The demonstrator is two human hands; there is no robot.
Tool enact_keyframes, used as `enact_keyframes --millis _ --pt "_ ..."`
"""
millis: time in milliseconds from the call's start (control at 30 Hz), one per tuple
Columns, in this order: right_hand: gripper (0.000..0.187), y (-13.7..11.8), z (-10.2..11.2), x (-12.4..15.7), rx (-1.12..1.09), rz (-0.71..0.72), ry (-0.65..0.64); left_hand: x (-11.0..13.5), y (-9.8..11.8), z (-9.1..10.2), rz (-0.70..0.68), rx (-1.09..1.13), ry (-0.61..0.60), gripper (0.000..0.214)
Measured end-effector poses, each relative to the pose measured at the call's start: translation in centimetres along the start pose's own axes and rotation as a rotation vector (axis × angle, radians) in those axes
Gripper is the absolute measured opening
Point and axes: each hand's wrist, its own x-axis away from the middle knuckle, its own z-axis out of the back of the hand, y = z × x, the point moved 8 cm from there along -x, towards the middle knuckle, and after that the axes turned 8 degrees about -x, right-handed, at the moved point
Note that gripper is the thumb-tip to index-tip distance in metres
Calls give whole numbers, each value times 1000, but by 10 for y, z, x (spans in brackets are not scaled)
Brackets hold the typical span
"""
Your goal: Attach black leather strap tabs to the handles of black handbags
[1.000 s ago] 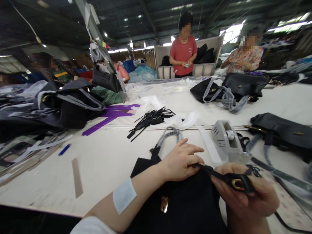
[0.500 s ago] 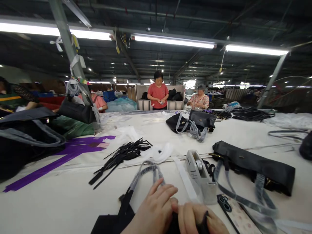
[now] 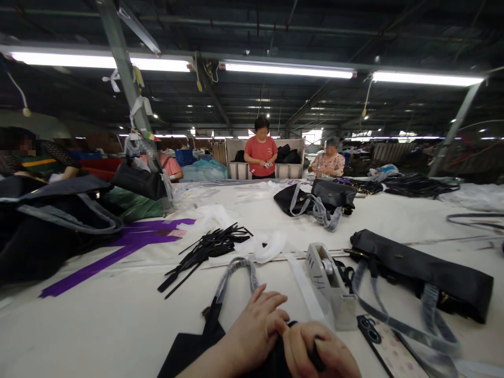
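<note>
A black handbag [image 3: 183, 350] lies at the bottom of the view, cut off by the lower edge. Its handle [image 3: 227, 281], wrapped in clear film, loops up onto the table. My left hand [image 3: 258, 328] rests over the bag, thumb and forefinger pinched at its dark material while the other fingers reach out. Close against it, my right hand [image 3: 315, 346] is closed, its fingers curled round the dark material. A narrow black piece shows between the right fingers; whether it belongs to the bag I cannot tell. Much of the bag is hidden beneath both hands.
Right of my hands stand a tape dispenser [image 3: 333, 294], a phone [image 3: 388, 344] and another black bag [image 3: 425, 273]. Black strips [image 3: 210, 247] and purple strips [image 3: 134, 241] lie left. More bags [image 3: 334, 195] sit farther back. Co-workers [image 3: 261, 152] are across the white table [image 3: 106, 331].
The view has swung slightly left, so the scene sits farther right. Both hands stay together at the bag, with the right fingers shifted a little and turned over the dark material.
</note>
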Motion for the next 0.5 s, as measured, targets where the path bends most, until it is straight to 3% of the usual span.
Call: enact_keyframes --millis 100,233,300,400,433,500 --pt "36 2 17 -6 -72 21 100 -2 -6 -10 37 21 -17 23" --pt "26 -5 52 -9 -152 24 372 -8 -10 -10 111 48 -88 23" --pt "25 -19 65 -8 33 46 497 -8 -12 -3 162 53 -126 31" --pt "24 -50 74 -2 498 110 654 -2 -16 21 266 72 -94 66" --pt "23 -59 75 0 595 127 689 1 -16 33 299 72 -53 71" --pt "21 -75 73 4 711 166 740 9 -15 57 374 75 64 57"
